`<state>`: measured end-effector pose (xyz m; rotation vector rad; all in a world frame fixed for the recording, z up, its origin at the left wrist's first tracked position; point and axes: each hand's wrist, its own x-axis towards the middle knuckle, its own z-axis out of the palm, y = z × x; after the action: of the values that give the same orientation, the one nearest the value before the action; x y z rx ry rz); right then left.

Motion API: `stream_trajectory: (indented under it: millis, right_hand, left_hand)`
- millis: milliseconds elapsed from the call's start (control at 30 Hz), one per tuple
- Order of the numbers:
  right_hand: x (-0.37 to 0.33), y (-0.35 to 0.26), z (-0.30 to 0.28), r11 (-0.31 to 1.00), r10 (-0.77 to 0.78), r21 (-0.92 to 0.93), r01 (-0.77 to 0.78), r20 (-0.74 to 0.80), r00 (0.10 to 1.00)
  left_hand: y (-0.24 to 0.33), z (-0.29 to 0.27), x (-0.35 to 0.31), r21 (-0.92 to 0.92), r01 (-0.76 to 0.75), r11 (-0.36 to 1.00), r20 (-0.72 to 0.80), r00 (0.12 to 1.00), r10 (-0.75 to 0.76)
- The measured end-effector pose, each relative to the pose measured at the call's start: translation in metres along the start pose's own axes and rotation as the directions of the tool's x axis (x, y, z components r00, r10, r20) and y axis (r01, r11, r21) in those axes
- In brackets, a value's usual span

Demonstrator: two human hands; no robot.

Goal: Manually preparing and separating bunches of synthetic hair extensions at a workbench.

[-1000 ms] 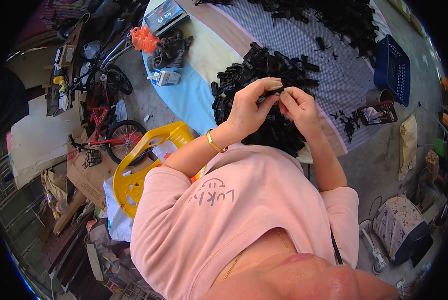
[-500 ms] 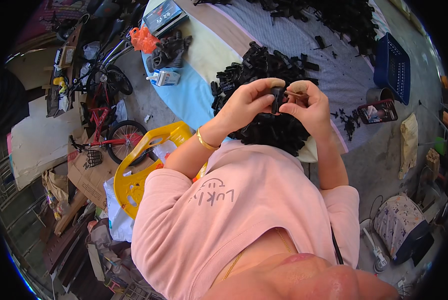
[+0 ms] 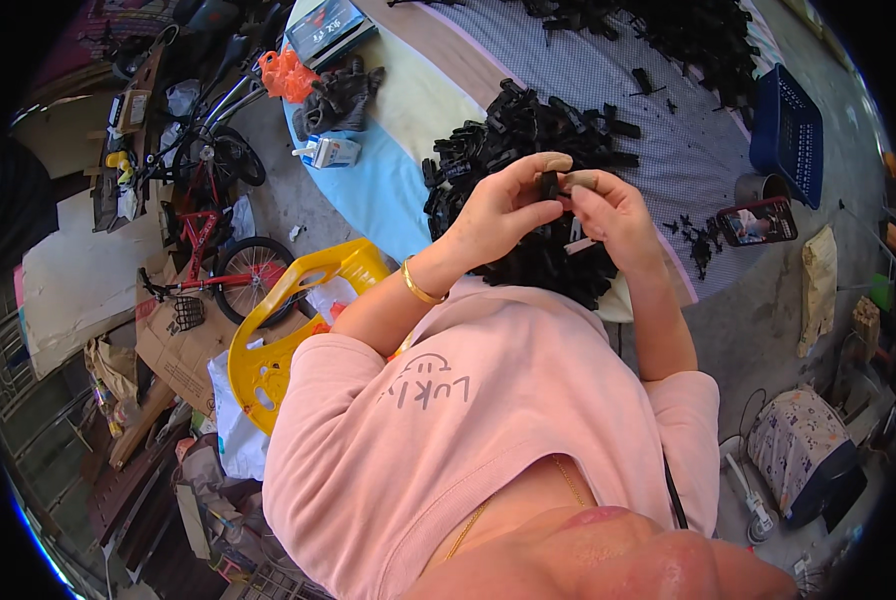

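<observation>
Above a large heap of black plastic parts point(image 3: 528, 125), my left hand point(image 3: 498, 208) pinches a small black plastic part point(image 3: 550, 186) between thumb and fingers. My right hand point(image 3: 616, 215) meets it from the right, its fingertips closed against the part's edge. Out from under the right fingers pokes a thin, flat, pale strip point(image 3: 580, 245), like a small blade or handle; its exact kind is unclear. Beige covers wrap some fingertips of both hands. The heap spreads behind and below my hands.
More black parts point(image 3: 688, 45) lie at the far right, beside a blue basket point(image 3: 786, 140). Nearer are a metal cup point(image 3: 760, 188), a phone point(image 3: 756, 222) and small black scraps point(image 3: 696, 240). A yellow chair point(image 3: 258, 385) stands left; a red bicycle point(image 3: 203, 240) is beyond it.
My right hand has turned and its fingers have closed in beside the black part. The pale strip now points down below the hand. My left hand stays nearly in place.
</observation>
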<state>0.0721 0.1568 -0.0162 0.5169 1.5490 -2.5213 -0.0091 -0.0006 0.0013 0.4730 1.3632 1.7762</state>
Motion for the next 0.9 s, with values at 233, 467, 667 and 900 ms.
stream_trajectory:
  millis: [233, 467, 667, 900]
  right_hand:
    - [-0.005, -0.003, 0.012, 0.955, -0.2, -0.236, 0.18, -0.061, 0.978]
    - [-0.009, -0.002, 0.013, 0.956, -0.19, -0.239, 0.173, -0.05, 0.981]
    - [-0.011, -0.004, 0.013, 0.949, -0.137, -0.294, 0.116, -0.052, 0.989]
    - [-0.008, 0.005, 0.017, 0.97, -0.11, -0.228, 0.089, -0.082, 0.991]
  left_hand:
    - [-0.003, 0.001, -0.002, 0.167, -0.043, 0.985, 0.024, 0.999, 0.039]
    - [-0.004, -0.002, 0.001, 0.108, -0.035, 0.994, 0.034, 0.999, 0.032]
    - [-0.004, 0.001, -0.001, 0.184, -0.059, 0.981, -0.043, 0.997, 0.068]
    - [-0.007, 0.003, -0.002, 0.345, -0.14, 0.928, -0.111, 0.976, 0.188]
